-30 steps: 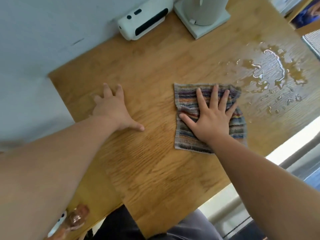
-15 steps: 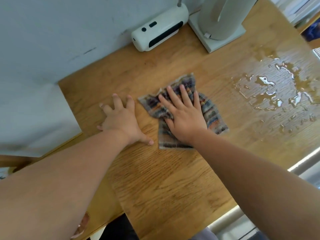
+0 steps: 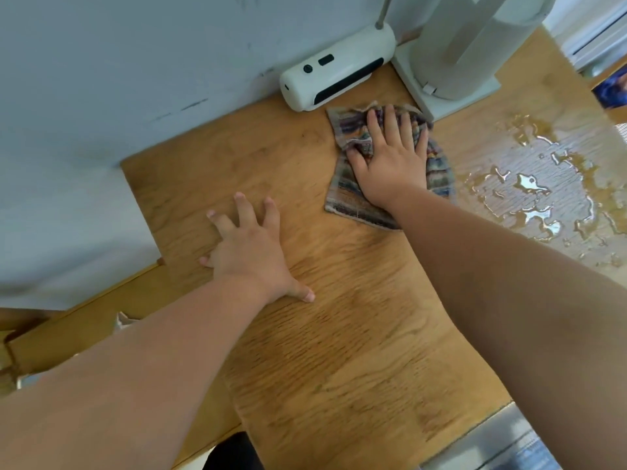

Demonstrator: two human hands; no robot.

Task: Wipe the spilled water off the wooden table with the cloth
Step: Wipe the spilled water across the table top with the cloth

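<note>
home room, wooden table (image 3: 339, 351), white appliances (image 3: 339, 71)

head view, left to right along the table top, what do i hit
left hand → cloth, pressed under the right hand → spilled water

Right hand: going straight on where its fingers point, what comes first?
The right hand, on the cloth, likely meets the white device or the tower base; which first is unclear.
</note>
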